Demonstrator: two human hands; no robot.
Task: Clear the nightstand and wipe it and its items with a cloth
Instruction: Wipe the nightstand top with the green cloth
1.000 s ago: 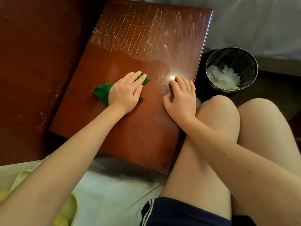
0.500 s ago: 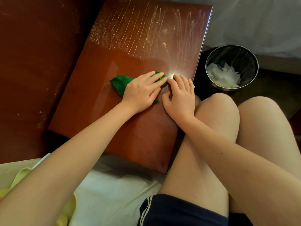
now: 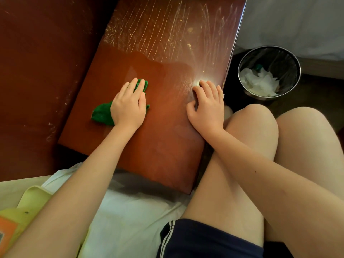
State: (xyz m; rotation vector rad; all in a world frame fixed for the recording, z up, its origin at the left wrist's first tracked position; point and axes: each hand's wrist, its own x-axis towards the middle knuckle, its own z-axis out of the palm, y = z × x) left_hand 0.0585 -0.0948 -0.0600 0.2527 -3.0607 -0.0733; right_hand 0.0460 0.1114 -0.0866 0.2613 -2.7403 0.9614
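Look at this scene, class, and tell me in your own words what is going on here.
A seated person is cleaning a nightstand. The left hand presses a green cloth flat on the wooden top, about mid-way across. The right hand rests on the top near its right edge and holds nothing. The near part of the top looks smooth and glossy, while the far part shows pale streaks. A bin with white paper in it stands on the floor to the right.

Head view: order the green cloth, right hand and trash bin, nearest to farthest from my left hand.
1. green cloth, under the left hand.
2. right hand, at the nightstand's right edge.
3. trash bin, on the floor, far right.
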